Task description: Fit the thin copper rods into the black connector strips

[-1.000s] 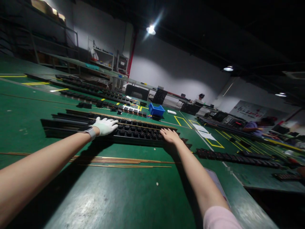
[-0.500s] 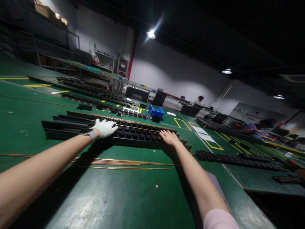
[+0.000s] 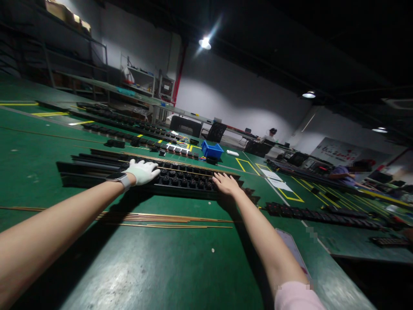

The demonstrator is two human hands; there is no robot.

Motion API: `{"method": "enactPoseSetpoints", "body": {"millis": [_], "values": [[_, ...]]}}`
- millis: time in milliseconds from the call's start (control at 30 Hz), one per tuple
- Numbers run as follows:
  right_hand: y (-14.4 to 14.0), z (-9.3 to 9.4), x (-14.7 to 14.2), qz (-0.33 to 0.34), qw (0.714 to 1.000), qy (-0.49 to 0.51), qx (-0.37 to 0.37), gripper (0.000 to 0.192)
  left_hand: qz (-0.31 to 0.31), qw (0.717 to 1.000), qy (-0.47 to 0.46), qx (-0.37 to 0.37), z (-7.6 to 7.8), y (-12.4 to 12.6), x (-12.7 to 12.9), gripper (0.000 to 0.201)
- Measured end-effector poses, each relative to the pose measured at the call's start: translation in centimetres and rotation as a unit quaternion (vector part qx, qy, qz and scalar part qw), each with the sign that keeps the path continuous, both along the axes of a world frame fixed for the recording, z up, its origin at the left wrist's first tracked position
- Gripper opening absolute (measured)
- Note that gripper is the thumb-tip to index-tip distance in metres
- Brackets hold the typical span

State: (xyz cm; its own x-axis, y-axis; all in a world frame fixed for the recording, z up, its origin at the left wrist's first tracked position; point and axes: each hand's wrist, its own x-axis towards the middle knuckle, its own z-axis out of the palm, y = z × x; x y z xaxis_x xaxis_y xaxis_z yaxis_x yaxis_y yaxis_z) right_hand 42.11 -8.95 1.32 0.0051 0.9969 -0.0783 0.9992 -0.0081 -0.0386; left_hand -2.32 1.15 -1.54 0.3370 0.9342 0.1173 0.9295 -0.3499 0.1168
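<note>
Gloved left hand (image 3: 142,171) and bare right hand (image 3: 226,184) lie flat, fingers spread, gripping nothing, on the long black socket strip (image 3: 180,178) mid-bench. Strip likely rigid, light; best gripped at both ends.

Dim hall, dark ceiling. Main ceiling lamp (image 3: 204,42) flares with a streak; two weaker lamps at right. Green worktop (image 3: 167,262) shows sheen glare near the bottom, arms cast heavy shadows on it. Strong wide-angle stretch at edges, background soft, slight blur throughout.
</note>
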Motion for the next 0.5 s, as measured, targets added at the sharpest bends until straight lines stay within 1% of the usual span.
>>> {"method": "enactPoseSetpoints", "body": {"millis": [133, 267, 500], "values": [[0.18, 0.21, -0.55, -0.005, 1.0, -0.01, -0.019, 0.082, -0.01, 1.0, 0.005, 0.0, -0.29, 0.32, -0.1, 0.073], [0.27, 0.54, -0.64, -0.005, 0.999, -0.016, -0.029, 0.082, -0.005, 1.0, -0.002, 0.001, -0.39, 0.41, -0.09, 0.071], [0.36, 0.55, -0.53, -0.01, 0.999, -0.009, -0.03, 0.078, 0.001, 1.0, 0.015, -0.002, -0.26, 0.34, 0.0, 0.07]]}}
